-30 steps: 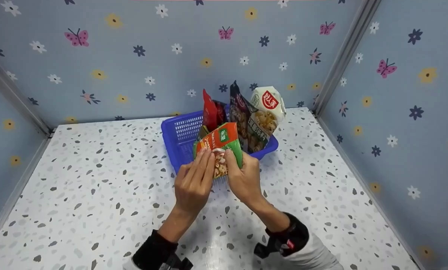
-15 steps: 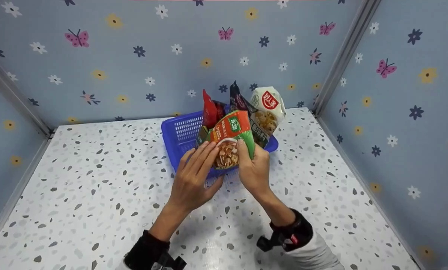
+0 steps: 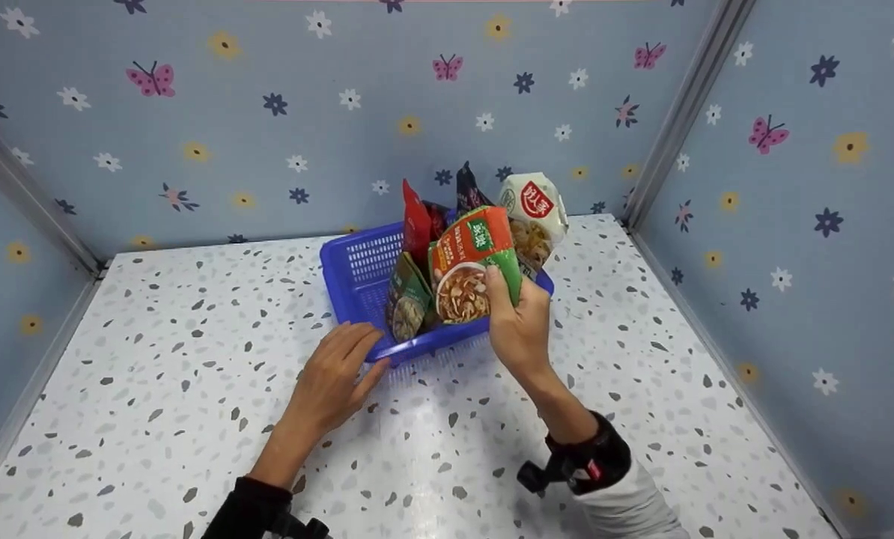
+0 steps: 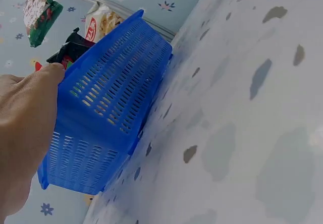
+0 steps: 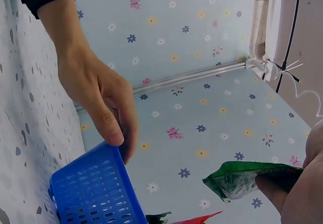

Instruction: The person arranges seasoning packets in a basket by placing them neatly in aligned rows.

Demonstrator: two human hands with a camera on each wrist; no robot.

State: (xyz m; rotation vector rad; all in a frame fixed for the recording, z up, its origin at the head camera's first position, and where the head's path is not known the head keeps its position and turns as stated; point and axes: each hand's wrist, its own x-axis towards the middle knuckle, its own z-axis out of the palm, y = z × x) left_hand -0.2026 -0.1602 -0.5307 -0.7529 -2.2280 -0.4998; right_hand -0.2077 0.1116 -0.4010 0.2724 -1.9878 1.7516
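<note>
In the head view my right hand (image 3: 520,329) pinches an orange and green food seasoning packet (image 3: 463,288), thumb on its front, holding it up over a blue plastic basket (image 3: 438,343). My left hand (image 3: 333,374) is at the basket's near left corner, thumb and fingers on either side of the rim; the right wrist view shows this hand (image 5: 98,90) there too. Inside the basket stand a dark green packet (image 3: 408,303), a red packet (image 3: 415,224), a black packet (image 3: 468,191) and a white-topped packet (image 3: 531,206). The held packet partly hides those behind it.
The basket stands on a white speckled tabletop (image 3: 192,389), close to the flowered back wall (image 3: 282,127). Another flowered panel (image 3: 799,247) closes the right side. Dangling cables (image 5: 287,57) show at the edge of the right wrist view.
My left hand has left the orange and green packet and moved down and left to the basket's corner. The right hand has raised the packet up and to the right, uncovering the dark green packet.
</note>
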